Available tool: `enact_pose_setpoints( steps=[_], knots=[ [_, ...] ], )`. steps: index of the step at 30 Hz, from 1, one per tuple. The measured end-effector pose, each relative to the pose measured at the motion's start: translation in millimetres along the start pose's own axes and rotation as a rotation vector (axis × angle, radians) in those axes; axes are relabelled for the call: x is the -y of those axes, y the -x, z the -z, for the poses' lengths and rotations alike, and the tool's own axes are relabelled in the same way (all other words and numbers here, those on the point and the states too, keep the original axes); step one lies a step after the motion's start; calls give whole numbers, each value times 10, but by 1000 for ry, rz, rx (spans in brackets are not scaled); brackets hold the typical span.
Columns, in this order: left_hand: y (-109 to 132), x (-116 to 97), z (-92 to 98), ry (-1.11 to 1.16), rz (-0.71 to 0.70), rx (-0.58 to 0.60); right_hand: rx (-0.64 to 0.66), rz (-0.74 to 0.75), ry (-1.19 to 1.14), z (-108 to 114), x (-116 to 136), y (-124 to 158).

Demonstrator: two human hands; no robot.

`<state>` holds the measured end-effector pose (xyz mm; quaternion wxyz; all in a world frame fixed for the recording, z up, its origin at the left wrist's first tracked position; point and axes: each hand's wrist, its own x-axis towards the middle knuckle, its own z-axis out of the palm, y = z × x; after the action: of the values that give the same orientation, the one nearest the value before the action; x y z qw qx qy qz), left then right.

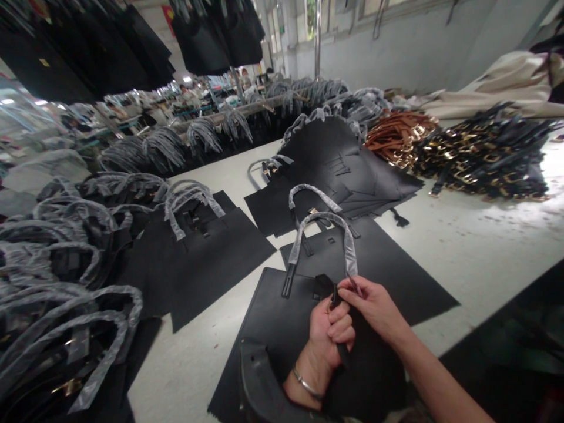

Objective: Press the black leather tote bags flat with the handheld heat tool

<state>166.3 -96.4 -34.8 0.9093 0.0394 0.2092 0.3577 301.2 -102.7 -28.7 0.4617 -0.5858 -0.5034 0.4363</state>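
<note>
A black leather bag panel [264, 329] lies in front of me, its handle [326, 220] wrapped in clear plastic and standing up in an arch. My left hand [332, 326], with a bangle at the wrist, is closed in a fist round a short black strap [342, 355] over the panel. Part of the strap hangs below the fist. My right hand [372, 302] pinches the strap's upper end, thumb and fingertips close to the left fist. Behind lies a second black panel [396, 270] with its own wrapped handle [308, 191].
Left of the middle lie more black panels [220, 252] and a heap of wrapped handles [53, 252]. A fanned stack of black panels [321, 153], brown straps [392, 138] and black straps with gold buckles [489, 153] cover the far side. Black bags [215, 35] hang overhead.
</note>
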Motion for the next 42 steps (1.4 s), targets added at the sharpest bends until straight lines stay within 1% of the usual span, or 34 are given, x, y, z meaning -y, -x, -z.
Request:
enact_pose_setpoints(
  steps=[3, 5, 7, 10, 11, 12, 14, 16, 19, 21, 23, 26, 34, 38, 42],
  knots=[
    [-34, 17, 9, -4, 58, 28, -45, 136, 172, -19, 21, 7],
    [-57, 62, 14, -58, 78, 42, -72, 222, 264, -37, 41, 25],
    [-71, 129, 16, -161, 17, 15, -96, 279, 326, -49, 57, 45],
    [-73, 206, 18, -287, -119, -70, -183, 267, 379, -43, 52, 65],
    [-69, 211, 18, -291, -119, -73, -210, 238, 388, -33, 38, 69],
    [-64, 203, 18, -274, -84, -50, -224, 205, 388, -18, 19, 74],
    [-53, 153, 14, -204, 36, 37, -192, 161, 367, 25, -32, 89],
    [-39, 81, 10, -136, 140, 128, -117, 177, 341, 82, -89, 113],
    [-22, -6, 19, -62, 187, 229, -22, 245, 356, 179, -149, 159],
    [-17, -35, 36, -32, 212, 270, 23, 284, 389, 242, -159, 179],
    [-17, -47, 54, -23, 256, 282, 45, 327, 421, 297, -151, 182],
    [-17, -58, 62, -33, 320, 268, 80, 401, 462, 359, -143, 157],
    [-19, -60, 66, -1, 389, 302, 131, 544, 594, 470, -155, 73],
    [-18, -62, 65, -8, 392, 289, 169, 558, 638, 519, -119, 43],
    [-3, -75, 27, -29, 383, 267, 166, 532, 641, 542, -125, 27]
  ],
)
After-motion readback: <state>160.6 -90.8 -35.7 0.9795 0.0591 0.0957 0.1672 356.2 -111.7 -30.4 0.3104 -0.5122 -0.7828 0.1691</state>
